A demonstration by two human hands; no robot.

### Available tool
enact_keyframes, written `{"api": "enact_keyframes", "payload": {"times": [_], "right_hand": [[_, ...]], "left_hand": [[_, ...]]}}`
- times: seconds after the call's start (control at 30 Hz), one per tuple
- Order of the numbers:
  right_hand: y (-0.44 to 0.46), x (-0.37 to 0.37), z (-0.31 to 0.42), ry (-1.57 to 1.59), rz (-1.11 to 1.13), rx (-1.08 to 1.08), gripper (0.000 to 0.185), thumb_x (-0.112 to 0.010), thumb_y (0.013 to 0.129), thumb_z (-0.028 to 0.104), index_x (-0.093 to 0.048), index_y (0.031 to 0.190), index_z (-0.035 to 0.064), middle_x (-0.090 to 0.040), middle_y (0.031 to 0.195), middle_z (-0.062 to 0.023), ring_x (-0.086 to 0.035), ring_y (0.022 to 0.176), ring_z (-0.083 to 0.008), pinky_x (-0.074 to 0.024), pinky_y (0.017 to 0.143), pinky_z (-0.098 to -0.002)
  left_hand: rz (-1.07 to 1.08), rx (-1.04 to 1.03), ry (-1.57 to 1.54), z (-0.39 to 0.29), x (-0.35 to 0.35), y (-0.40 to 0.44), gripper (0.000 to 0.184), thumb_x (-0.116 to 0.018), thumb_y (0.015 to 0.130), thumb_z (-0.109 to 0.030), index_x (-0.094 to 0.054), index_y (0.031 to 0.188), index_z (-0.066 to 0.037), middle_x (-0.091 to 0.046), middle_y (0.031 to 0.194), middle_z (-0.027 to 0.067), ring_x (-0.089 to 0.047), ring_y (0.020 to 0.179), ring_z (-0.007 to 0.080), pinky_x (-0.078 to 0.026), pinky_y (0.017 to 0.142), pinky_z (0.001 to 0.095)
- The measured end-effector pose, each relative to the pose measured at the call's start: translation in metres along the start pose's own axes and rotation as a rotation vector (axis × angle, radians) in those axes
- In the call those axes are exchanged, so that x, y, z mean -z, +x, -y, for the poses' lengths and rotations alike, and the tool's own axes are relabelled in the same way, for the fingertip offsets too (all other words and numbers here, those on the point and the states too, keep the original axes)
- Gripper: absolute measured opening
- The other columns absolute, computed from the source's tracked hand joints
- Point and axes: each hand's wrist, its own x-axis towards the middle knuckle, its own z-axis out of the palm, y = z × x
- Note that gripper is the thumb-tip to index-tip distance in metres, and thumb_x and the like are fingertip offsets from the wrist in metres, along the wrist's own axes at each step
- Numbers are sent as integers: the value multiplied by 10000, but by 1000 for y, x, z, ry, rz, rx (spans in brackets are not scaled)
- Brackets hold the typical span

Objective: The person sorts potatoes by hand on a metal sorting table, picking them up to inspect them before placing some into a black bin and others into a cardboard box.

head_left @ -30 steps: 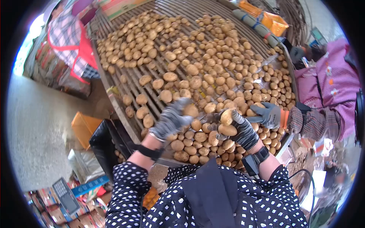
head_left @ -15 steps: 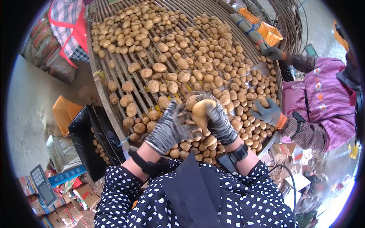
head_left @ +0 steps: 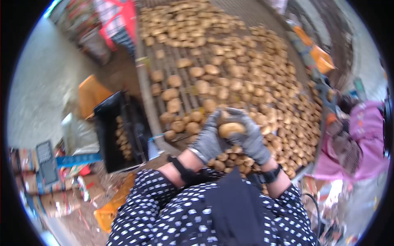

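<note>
My right hand [head_left: 251,141], in a grey striped glove, is closed around a yellowish potato [head_left: 232,130] in front of my body. My left hand [head_left: 207,141], gloved alike, meets it from the other side, its fingers pressed together against a second, browner potato [head_left: 224,116] between the fingertips. Blur hides exactly how the left fingers grip. Beneath and beyond both hands, many loose potatoes [head_left: 283,110] cover a slatted metal sorting table [head_left: 152,110].
A black-lined crate [head_left: 107,141] with potatoes inside stands to the left. Orange sacks [head_left: 93,96] and a keypad device [head_left: 47,160] are further left. At the right, a co-worker in a pink checked garment [head_left: 365,135] has a gloved hand [head_left: 327,96] at the table's edge.
My view has swung, shifting the scene rightward at the table and crate. My hands have come closer together around the potatoes. The co-worker's hand has drawn back from the heap.
</note>
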Motion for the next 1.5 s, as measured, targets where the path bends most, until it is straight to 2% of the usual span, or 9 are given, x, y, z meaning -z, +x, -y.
{"api": "enact_keyframes", "payload": {"times": [0.1, 0.23, 0.3, 0.33, 0.5, 0.57, 0.73, 0.97, 1.5], "right_hand": [[3, 6, -16, 277, -80, -88, 556, -529, 977, 516, -641, 1136, -4, -678, 1103, -108, -654, 973, -187, -535, 852, -308], [-16, 28, -29, 577, -220, -271, 465, -567, 974, 428, -563, 1229, 40, -647, 1142, -140, -661, 1002, -267, -573, 898, -437], [-25, 45, -45, 1039, -244, -472, 451, -611, 954, 384, -558, 1283, 80, -660, 1170, -149, -677, 1017, -332, -586, 853, -468], [-36, 55, -53, 1092, -287, -530, 450, -621, 947, 380, -561, 1281, 84, -665, 1158, -144, -677, 1010, -337, -586, 849, -466], [-70, 98, -73, 1139, -463, -520, 362, -643, 941, 311, -577, 1175, 43, -636, 1115, -132, -663, 979, -307, -619, 760, -440], [-83, 106, -57, 896, -641, -458, 342, -640, 943, 297, -582, 1159, 38, -620, 1093, -119, -649, 987, -275, -623, 745, -430], [-118, 130, -86, -6, -614, -467, 189, -673, 903, 129, -654, 1031, -8, -685, 937, -53, -620, 868, -110, -524, 796, -262], [-153, 114, -79, -636, -396, -555, 255, -674, 812, 65, -649, 1064, 40, -676, 1025, -127, -664, 966, -279, -526, 877, -370], [-76, 122, -77, -797, -159, -485, 332, -697, 829, 211, -613, 1127, 90, -604, 1089, -132, -620, 1002, -320, -509, 860, -428]], "left_hand": [[-32, 16, 24, -21, 15, -9, 487, -624, 896, -548, -578, 1149, -134, -628, 1090, 32, -606, 1040, 225, -535, 903, 442], [-77, -304, 248, -93, 47, -83, 465, -685, 829, -547, -594, 1062, -155, -620, 1038, 38, -612, 964, 227, -526, 742, 429], [-207, -689, 857, -158, 107, -119, 250, -525, 955, -400, -583, 978, -158, -572, 858, 31, -587, 762, 226, -501, 691, 392], [17, -566, 456, -171, 100, -147, 272, -535, 955, -418, -594, 1014, -160, -606, 878, 49, -612, 796, 238, -530, 733, 401], [-1169, -595, 1655, -311, 273, -273, 457, -674, 898, -172, -544, 1314, -37, -641, 1192, 101, -627, 1067, 228, -504, 923, 321], [-1021, -896, 1910, -321, 267, -255, 368, -614, 951, -141, -560, 1297, -27, -632, 1190, 73, -604, 1093, 186, -477, 967, 322], [-487, -644, 1580, -155, 53, -95, 282, -636, 901, -54, -613, 1180, -22, -674, 1099, 76, -628, 1011, 166, -493, 907, 281], [350, -562, 2249, -25, -6, 44, 354, -733, 824, -166, -621, 1125, -16, -685, 1004, 155, -671, 949, 304, -541, 845, 369], [426, -148, 2723, 14, -14, 101, 485, -723, 764, -198, -602, 1229, -135, -588, 1242, 196, -593, 1138, 351, -516, 947, 429]]}}
